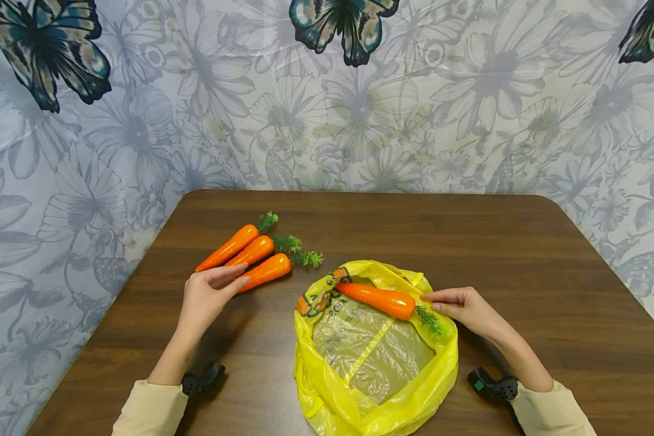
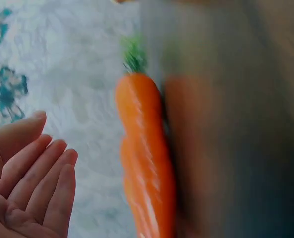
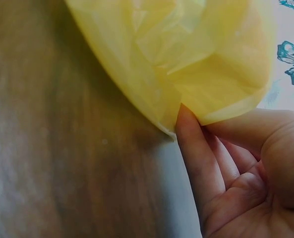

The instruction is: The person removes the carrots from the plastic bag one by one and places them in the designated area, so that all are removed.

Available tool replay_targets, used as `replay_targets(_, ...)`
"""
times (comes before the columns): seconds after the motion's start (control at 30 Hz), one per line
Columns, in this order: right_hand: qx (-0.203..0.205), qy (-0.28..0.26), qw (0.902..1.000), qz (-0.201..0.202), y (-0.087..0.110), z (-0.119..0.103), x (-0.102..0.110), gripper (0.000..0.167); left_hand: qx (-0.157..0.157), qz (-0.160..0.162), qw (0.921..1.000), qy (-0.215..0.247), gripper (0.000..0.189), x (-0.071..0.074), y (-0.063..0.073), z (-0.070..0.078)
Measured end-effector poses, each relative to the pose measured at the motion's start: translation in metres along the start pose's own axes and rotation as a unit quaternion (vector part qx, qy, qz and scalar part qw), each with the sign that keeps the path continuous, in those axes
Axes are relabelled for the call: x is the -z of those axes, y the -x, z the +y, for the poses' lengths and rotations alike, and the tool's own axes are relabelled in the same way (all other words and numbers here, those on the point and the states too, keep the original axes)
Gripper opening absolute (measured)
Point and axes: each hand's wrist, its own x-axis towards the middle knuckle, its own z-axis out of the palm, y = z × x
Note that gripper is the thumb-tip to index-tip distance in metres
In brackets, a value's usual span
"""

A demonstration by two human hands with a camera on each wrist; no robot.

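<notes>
Three orange carrots with green tops lie side by side at the table's left. My left hand is at their pointed ends, its thumb and fingers loosely extended. In the left wrist view, that hand appears apart from the carrots, holding nothing. A yellow plastic bag stands with its mouth spread wide in front of me. Another carrot lies inside the mouth near the far rim, leafy end to the right. My right hand pinches the bag's right edge between thumb and index finger, clearest in the right wrist view.
Everything lies on a brown wooden table with rounded far corners. Behind it rises a flower-patterned wall bearing butterfly decorations. A black device is worn at my left wrist and a similar device at my right.
</notes>
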Motion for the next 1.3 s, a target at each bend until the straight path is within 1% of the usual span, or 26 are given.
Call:
replay_targets(0.17, 0.003, -0.002, 1.0, -0.001, 0.0, 0.0, 0.0, 0.03, -0.005, -0.054, 0.9978, 0.039, 0.036, -0.016, -0.01, 0.022)
replay_targets(0.33, 0.003, 0.0, 1.0, 0.0, 0.0, 0.001, 0.0, 0.03, -0.01, -0.102, 0.9916, 0.079, 0.034, -0.041, -0.018, 0.042)
replay_targets(0.43, 0.004, 0.0, 1.0, 0.0, 0.0, 0.001, 0.0, 0.03, -0.019, -0.142, 0.9838, 0.108, 0.032, -0.059, -0.022, 0.052)
replay_targets(0.47, 0.004, -0.001, 1.0, -0.001, 0.0, 0.001, 0.0, 0.03, -0.022, -0.159, 0.9804, 0.115, 0.032, -0.064, -0.022, 0.058)
replay_targets(0.53, 0.007, -0.002, 1.0, -0.002, 0.0, 0.002, -0.001, 0.03, -0.027, -0.192, 0.9737, 0.121, 0.031, -0.073, -0.021, 0.07)
replay_targets(0.57, 0.007, -0.003, 1.0, -0.002, 0.0, 0.002, -0.001, 0.03, -0.031, -0.209, 0.9696, 0.124, 0.031, -0.079, -0.022, 0.071)
replay_targets(0.63, 0.007, -0.003, 1.0, -0.003, 0.0, 0.002, -0.002, 0.03, -0.036, -0.242, 0.963, 0.114, 0.032, -0.09, -0.022, 0.072)
replay_targets(0.67, 0.009, -0.002, 1.0, -0.003, 0.0, 0.001, -0.002, 0.03, -0.043, -0.257, 0.9596, 0.105, 0.033, -0.095, -0.022, 0.07)
replay_targets(0.73, 0.01, -0.001, 0.9999, -0.002, 0.0, 0.001, -0.002, 0.03, -0.061, -0.286, 0.952, 0.089, 0.034, -0.109, -0.024, 0.059)
replay_targets(0.77, 0.011, 0.0, 0.9999, -0.002, 0.0, 0.0, -0.002, 0.03, -0.076, -0.297, 0.9489, 0.075, 0.035, -0.114, -0.025, 0.054)
replay_targets(0.87, 0.014, -0.002, 0.9999, -0.002, 0.0, -0.001, -0.003, 0.03, -0.119, -0.312, 0.9419, 0.037, 0.032, -0.126, -0.026, 0.047)
replay_targets(0.97, 0.012, -0.004, 0.9999, -0.003, -0.001, -0.001, -0.003, 0.03, -0.146, -0.308, 0.9402, 0.011, 0.03, -0.133, -0.027, 0.041)
replay_targets(1.07, 0.011, -0.003, 0.9999, -0.002, -0.001, -0.001, -0.003, 0.03, -0.147, -0.306, 0.9406, 0.003, 0.031, -0.135, -0.028, 0.038)
replay_targets(1.17, 0.006, -0.003, 1.0, -0.001, -0.001, -0.001, -0.003, 0.03, -0.138, -0.313, 0.9396, -0.004, 0.033, -0.135, -0.029, 0.036)
replay_targets(1.23, 0.003, -0.003, 1.0, -0.002, -0.001, -0.001, -0.003, 0.03, -0.133, -0.326, 0.9359, -0.017, 0.035, -0.135, -0.03, 0.035)
replay_targets(1.3, 0.003, -0.005, 1.0, -0.002, 0.0, 0.0, -0.003, 0.03, -0.131, -0.342, 0.9299, -0.035, 0.039, -0.135, -0.031, 0.034)
